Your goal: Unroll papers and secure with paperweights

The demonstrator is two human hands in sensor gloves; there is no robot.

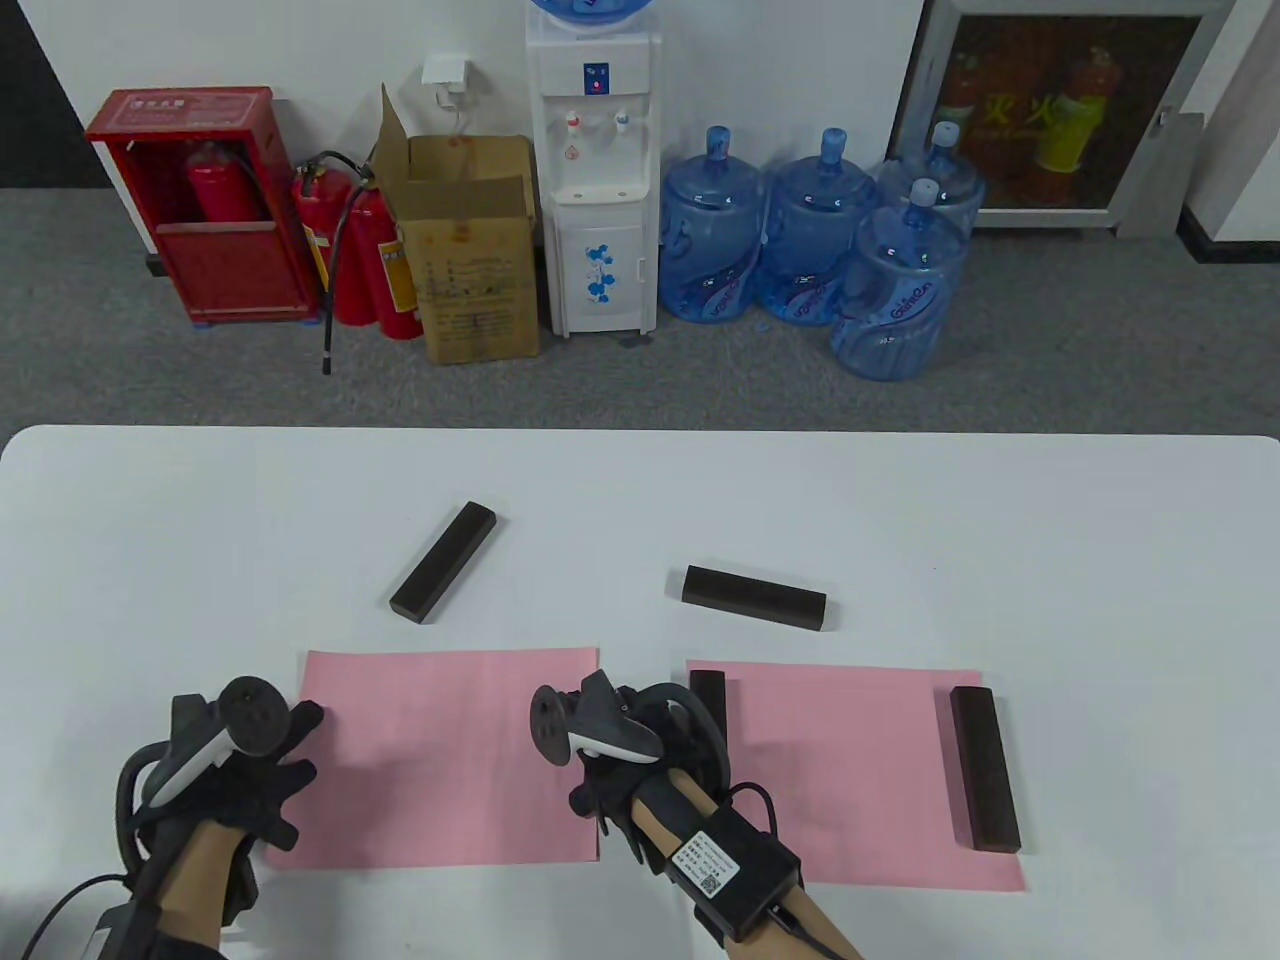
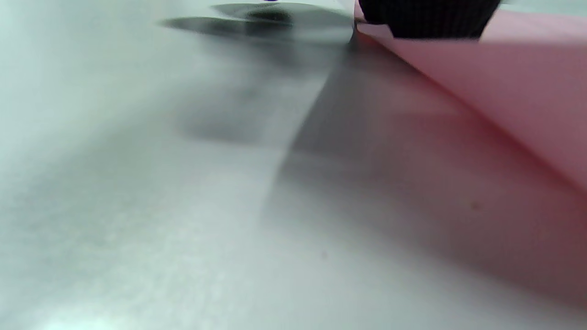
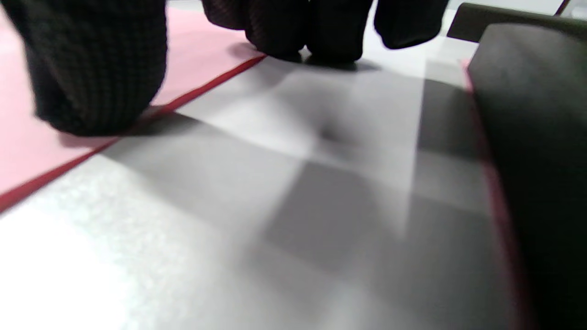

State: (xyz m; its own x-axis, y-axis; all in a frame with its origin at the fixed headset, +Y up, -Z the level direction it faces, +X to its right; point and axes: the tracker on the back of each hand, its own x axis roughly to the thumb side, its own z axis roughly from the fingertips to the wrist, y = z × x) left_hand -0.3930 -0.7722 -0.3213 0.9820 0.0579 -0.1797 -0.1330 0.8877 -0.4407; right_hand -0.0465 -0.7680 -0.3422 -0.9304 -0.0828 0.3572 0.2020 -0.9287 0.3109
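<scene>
Table view: both gloved hands' grips, left hand (image 1: 250,770) and right hand (image 1: 625,750), press spread-fingered on smooth pink paper (image 1: 450,760).

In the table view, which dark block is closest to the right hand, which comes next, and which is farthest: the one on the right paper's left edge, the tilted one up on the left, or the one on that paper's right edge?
From the right hand:
1. Block on the right paper's left edge, just beside the hand.
2. Tilted block, on bare table, up-left.
3. Block on the paper's right edge, far right.
</scene>
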